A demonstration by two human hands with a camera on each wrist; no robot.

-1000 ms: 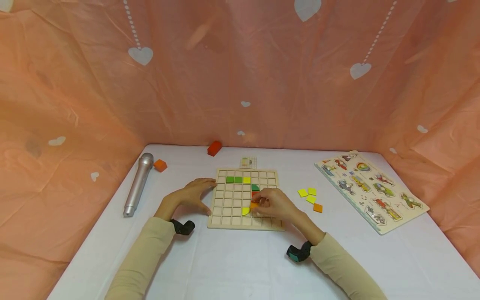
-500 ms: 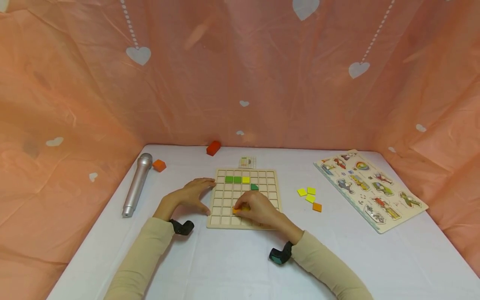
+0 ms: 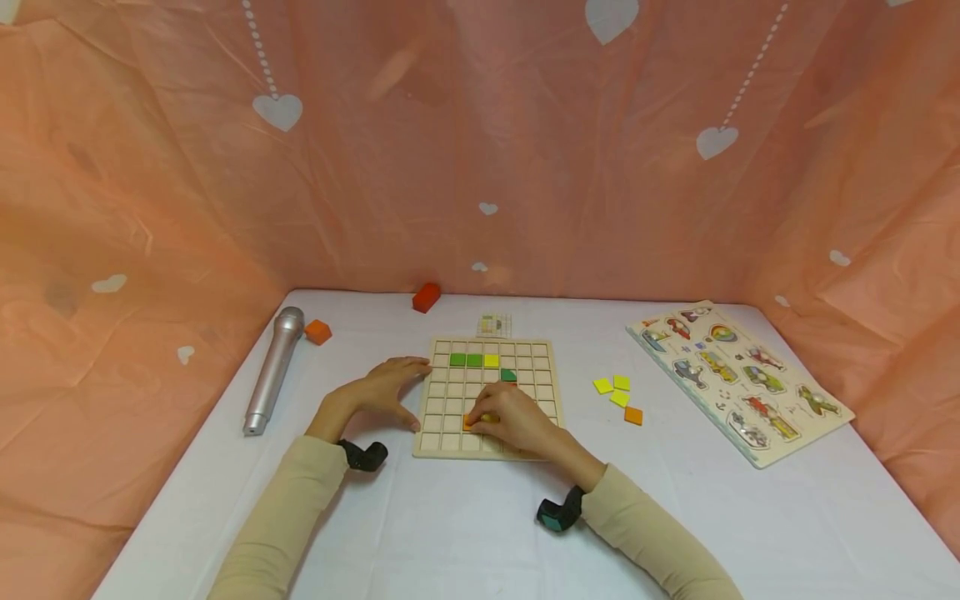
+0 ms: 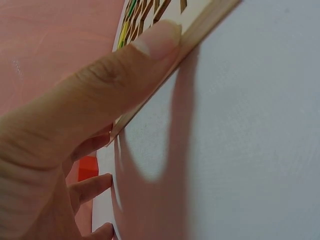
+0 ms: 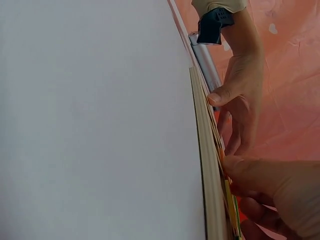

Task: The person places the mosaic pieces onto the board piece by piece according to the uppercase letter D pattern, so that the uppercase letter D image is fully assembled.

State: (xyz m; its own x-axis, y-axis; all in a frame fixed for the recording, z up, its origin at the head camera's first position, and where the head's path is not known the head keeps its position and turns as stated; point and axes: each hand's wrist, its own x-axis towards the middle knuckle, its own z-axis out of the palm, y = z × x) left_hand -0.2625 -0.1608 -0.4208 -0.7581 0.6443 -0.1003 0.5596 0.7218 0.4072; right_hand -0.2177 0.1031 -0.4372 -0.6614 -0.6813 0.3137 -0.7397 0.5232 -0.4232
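A wooden grid board (image 3: 442, 450) lies on the white table. My right hand (image 3: 517, 419) is over its lower middle, thumb and fingertips pinching an orange tile (image 3: 467, 422) at a cell. Just right of that tile, a yellow piece (image 3: 490, 417) shows between the fingers. My left hand (image 3: 381, 392) has its fingers spread along the board's left side; the thumb (image 4: 160, 40) touches the edge in the left wrist view. Two green tiles (image 3: 466, 360) and a yellow tile (image 3: 491, 361) sit in an upper row. Below them is a dark green rounded piece (image 3: 508, 375); a red sliver under it is mostly hidden.
Several loose yellow tiles (image 3: 619, 400) and an orange tile (image 3: 633, 416) lie right of the board. Farther right is a picture puzzle board (image 3: 738, 379). A small printed card (image 3: 495, 325), red block (image 3: 427, 297), orange block (image 3: 318, 332) and silver microphone (image 3: 274, 371) lie behind and left.
My right hand has moved left across the board with the orange tile, then lowered it at a cell left of the yellow piece. My left hand stays at the board's edge.
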